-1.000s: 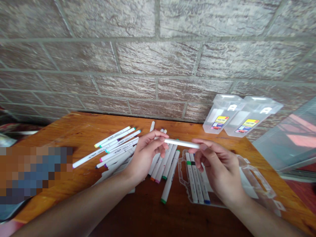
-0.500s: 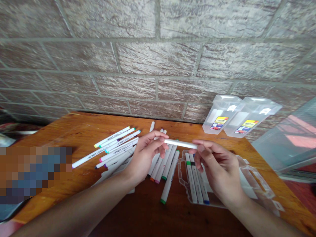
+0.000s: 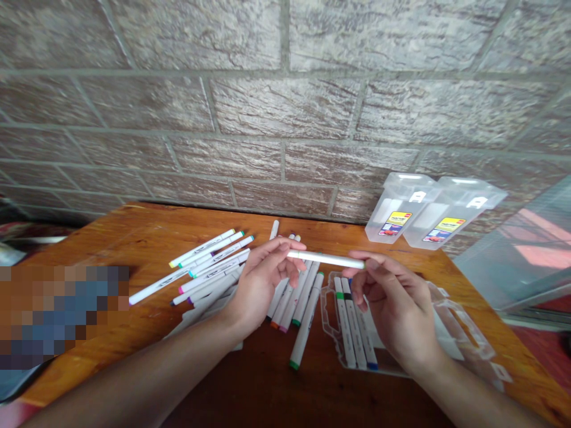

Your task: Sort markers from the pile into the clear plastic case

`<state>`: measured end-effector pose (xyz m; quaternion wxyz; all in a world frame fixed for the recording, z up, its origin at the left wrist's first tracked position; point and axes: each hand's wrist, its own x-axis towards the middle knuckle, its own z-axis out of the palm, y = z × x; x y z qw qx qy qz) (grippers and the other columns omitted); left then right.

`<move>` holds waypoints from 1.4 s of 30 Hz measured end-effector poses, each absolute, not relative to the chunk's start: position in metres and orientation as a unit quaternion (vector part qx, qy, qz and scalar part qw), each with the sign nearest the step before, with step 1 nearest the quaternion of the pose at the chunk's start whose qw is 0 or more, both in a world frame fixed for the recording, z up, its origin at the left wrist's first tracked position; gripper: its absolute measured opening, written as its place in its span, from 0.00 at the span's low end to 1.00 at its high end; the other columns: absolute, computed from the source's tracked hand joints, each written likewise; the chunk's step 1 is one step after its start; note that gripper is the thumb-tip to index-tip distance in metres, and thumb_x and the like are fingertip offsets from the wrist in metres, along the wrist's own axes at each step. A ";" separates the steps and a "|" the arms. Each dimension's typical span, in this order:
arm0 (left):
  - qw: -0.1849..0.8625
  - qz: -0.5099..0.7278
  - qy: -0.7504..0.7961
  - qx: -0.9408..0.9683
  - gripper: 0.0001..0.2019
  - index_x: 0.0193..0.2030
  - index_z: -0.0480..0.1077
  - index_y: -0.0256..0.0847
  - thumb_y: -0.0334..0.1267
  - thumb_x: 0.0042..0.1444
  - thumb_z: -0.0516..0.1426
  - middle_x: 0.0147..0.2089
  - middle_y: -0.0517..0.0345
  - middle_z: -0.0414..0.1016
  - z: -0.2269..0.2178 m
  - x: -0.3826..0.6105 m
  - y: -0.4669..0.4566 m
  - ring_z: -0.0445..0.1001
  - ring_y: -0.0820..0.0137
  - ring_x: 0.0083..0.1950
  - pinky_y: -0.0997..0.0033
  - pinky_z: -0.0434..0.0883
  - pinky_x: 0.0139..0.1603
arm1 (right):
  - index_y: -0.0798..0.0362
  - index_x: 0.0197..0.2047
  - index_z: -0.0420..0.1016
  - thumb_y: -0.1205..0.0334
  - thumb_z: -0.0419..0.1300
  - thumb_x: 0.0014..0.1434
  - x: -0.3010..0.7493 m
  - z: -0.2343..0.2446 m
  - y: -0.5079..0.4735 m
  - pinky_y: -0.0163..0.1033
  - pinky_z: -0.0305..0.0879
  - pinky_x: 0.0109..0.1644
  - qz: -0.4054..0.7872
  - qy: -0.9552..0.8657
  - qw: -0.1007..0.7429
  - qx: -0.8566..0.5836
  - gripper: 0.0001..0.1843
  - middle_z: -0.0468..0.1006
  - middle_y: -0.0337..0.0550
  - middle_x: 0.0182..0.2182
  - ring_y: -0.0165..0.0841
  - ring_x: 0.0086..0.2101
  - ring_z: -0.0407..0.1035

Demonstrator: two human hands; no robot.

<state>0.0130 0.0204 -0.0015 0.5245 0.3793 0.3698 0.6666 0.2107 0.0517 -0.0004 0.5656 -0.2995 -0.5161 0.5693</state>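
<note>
A white marker [image 3: 328, 259] is held level in the air, one end in each hand. My left hand [image 3: 267, 270] pinches its left end between thumb and fingers. At the other end, my right hand [image 3: 399, 297] grips the tip with thumb and forefinger. Beneath them, a group of white markers [image 3: 307, 297] with coloured ends lies on the wooden table. Under my right hand sits an open clear plastic case [image 3: 331, 312], partly hidden, with several markers [image 3: 355, 327] side by side in its left part, showing green, black and blue ends.
More loose markers [image 3: 205, 249] lie left of my left hand, some hidden by my forearm. Two clear plastic cases [image 3: 397, 205] with yellow labels stand at the back right of the table [image 3: 143, 238]. A brick-patterned wall [image 3: 285, 113] rises behind it.
My right hand's fingertips have slid outward to the right end of the marker, exposing more of it. The marker has shifted slightly. The things on the table stay put.
</note>
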 end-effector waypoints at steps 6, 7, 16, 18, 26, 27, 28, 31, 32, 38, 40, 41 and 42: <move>0.526 0.670 0.366 0.376 0.12 0.41 0.80 0.34 0.41 0.61 0.61 0.29 0.54 0.78 0.000 0.014 0.019 0.70 0.73 0.24 0.72 0.66 0.28 | 0.53 0.44 0.84 0.59 0.63 0.65 0.211 -0.002 0.052 0.33 0.61 0.20 0.580 -0.504 0.566 -0.301 0.10 0.83 0.46 0.30 0.29 0.20 0.66; 0.526 0.671 0.366 0.374 0.12 0.41 0.80 0.34 0.41 0.61 0.61 0.29 0.54 0.78 0.000 0.014 0.019 0.70 0.73 0.24 0.72 0.66 0.29 | 0.53 0.44 0.84 0.59 0.62 0.65 0.211 -0.002 0.052 0.34 0.61 0.20 0.581 -0.502 0.566 -0.301 0.10 0.83 0.46 0.31 0.29 0.20 0.67; 0.522 0.674 0.366 0.372 0.13 0.42 0.80 0.33 0.42 0.61 0.60 0.29 0.53 0.78 0.001 0.014 0.019 0.70 0.73 0.24 0.71 0.66 0.30 | 0.52 0.46 0.83 0.61 0.61 0.65 0.212 -0.003 0.052 0.35 0.60 0.20 0.565 -0.521 0.571 -0.288 0.11 0.84 0.46 0.31 0.30 0.20 0.67; 0.522 0.675 0.365 0.373 0.12 0.42 0.80 0.33 0.41 0.61 0.60 0.29 0.53 0.78 0.000 0.014 0.019 0.70 0.73 0.23 0.71 0.66 0.29 | 0.52 0.46 0.83 0.62 0.61 0.64 0.213 -0.004 0.052 0.35 0.61 0.20 0.561 -0.531 0.570 -0.279 0.11 0.84 0.47 0.32 0.30 0.21 0.67; 0.522 0.673 0.361 0.380 0.12 0.42 0.81 0.34 0.40 0.63 0.59 0.29 0.53 0.78 -0.002 0.014 0.019 0.70 0.73 0.24 0.72 0.65 0.30 | 0.51 0.48 0.82 0.60 0.66 0.65 0.213 -0.007 0.049 0.33 0.59 0.22 0.492 -0.594 0.557 -0.308 0.09 0.76 0.37 0.23 0.27 0.19 0.65; 0.522 0.672 0.361 0.382 0.12 0.42 0.81 0.34 0.40 0.63 0.60 0.29 0.54 0.78 -0.002 0.014 0.019 0.70 0.73 0.24 0.72 0.65 0.30 | 0.51 0.48 0.82 0.60 0.67 0.64 0.213 -0.007 0.050 0.33 0.59 0.22 0.489 -0.594 0.557 -0.314 0.09 0.76 0.36 0.22 0.27 0.19 0.64; 0.522 0.669 0.361 0.386 0.12 0.42 0.81 0.34 0.40 0.63 0.60 0.29 0.54 0.78 -0.002 0.014 0.019 0.70 0.73 0.24 0.72 0.65 0.30 | 0.51 0.47 0.82 0.59 0.67 0.64 0.212 -0.007 0.050 0.33 0.59 0.21 0.491 -0.589 0.559 -0.316 0.09 0.77 0.37 0.24 0.26 0.19 0.64; 0.521 0.658 0.366 0.402 0.11 0.43 0.82 0.36 0.40 0.64 0.60 0.31 0.54 0.79 -0.003 0.014 0.019 0.70 0.74 0.24 0.73 0.65 0.30 | 0.51 0.46 0.82 0.57 0.66 0.65 0.210 -0.006 0.052 0.33 0.60 0.20 0.523 -0.552 0.573 -0.308 0.09 0.80 0.41 0.30 0.26 0.19 0.66; 0.518 0.654 0.369 0.409 0.11 0.44 0.82 0.36 0.40 0.64 0.60 0.31 0.54 0.79 -0.003 0.014 0.018 0.70 0.75 0.24 0.73 0.65 0.30 | 0.51 0.45 0.82 0.57 0.66 0.66 0.210 -0.007 0.053 0.33 0.61 0.20 0.534 -0.537 0.576 -0.307 0.09 0.81 0.41 0.31 0.26 0.20 0.66; 0.497 0.637 0.385 0.446 0.11 0.46 0.83 0.40 0.42 0.64 0.62 0.32 0.57 0.80 -0.004 0.013 0.017 0.69 0.76 0.25 0.73 0.66 0.30 | 0.53 0.42 0.81 0.56 0.67 0.63 0.209 -0.006 0.062 0.30 0.58 0.17 0.569 -0.474 0.591 -0.320 0.09 0.79 0.39 0.29 0.25 0.19 0.66; 0.498 0.633 0.381 0.454 0.11 0.48 0.83 0.40 0.42 0.64 0.62 0.33 0.56 0.81 -0.004 0.013 0.016 0.69 0.76 0.26 0.73 0.67 0.30 | 0.53 0.40 0.82 0.55 0.69 0.61 0.209 -0.006 0.064 0.29 0.57 0.16 0.579 -0.453 0.594 -0.327 0.10 0.79 0.39 0.28 0.25 0.18 0.65; 0.499 0.630 0.378 0.459 0.11 0.49 0.83 0.40 0.42 0.65 0.62 0.34 0.56 0.82 -0.003 0.013 0.016 0.69 0.76 0.26 0.74 0.67 0.31 | 0.53 0.40 0.82 0.55 0.70 0.59 0.209 -0.005 0.065 0.29 0.56 0.16 0.585 -0.441 0.595 -0.330 0.10 0.79 0.39 0.28 0.25 0.18 0.65; 0.501 0.627 0.374 0.463 0.12 0.50 0.82 0.41 0.42 0.65 0.62 0.35 0.55 0.83 -0.003 0.012 0.015 0.69 0.77 0.26 0.74 0.68 0.31 | 0.53 0.40 0.82 0.56 0.71 0.58 0.208 -0.005 0.066 0.29 0.56 0.16 0.591 -0.429 0.596 -0.334 0.11 0.79 0.39 0.28 0.24 0.17 0.65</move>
